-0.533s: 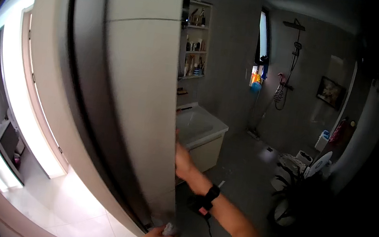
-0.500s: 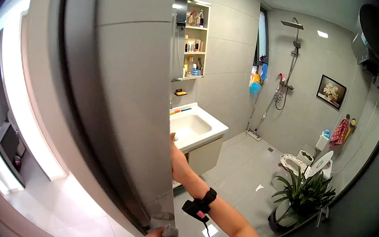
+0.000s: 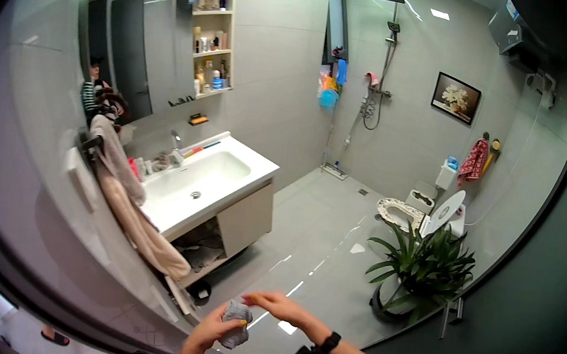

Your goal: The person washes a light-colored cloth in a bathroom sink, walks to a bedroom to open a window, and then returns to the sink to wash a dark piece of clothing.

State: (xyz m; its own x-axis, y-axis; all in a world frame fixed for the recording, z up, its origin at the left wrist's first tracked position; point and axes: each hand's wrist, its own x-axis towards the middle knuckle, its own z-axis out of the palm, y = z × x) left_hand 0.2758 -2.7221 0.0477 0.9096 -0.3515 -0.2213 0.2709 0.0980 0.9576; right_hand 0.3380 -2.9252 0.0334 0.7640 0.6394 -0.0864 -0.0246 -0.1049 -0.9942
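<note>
A bunched grey cloth [image 3: 236, 324] is gripped in my left hand [image 3: 211, 328], low in the view, with the thumb pressed across its front. My right hand [image 3: 276, 305] is just above and to the right of the cloth. Its fingers stretch left toward the cloth's top, and whether they touch it I cannot tell. A strapped black device with a cable sits on my right wrist.
On the left, a white sink [image 3: 216, 176] tops a cabinet [image 3: 244, 218] with an open lower compartment. Towels [image 3: 141, 209] hang beside it. A potted plant [image 3: 421, 265] stands right, before the toilet [image 3: 443, 214]. A dark door [image 3: 526, 334] borders the right.
My right hand has come back from beside the wall edge near the sink to the grey cloth. The view has moved into the bathroom doorway, revealing the mirror, towels and whole sink.
</note>
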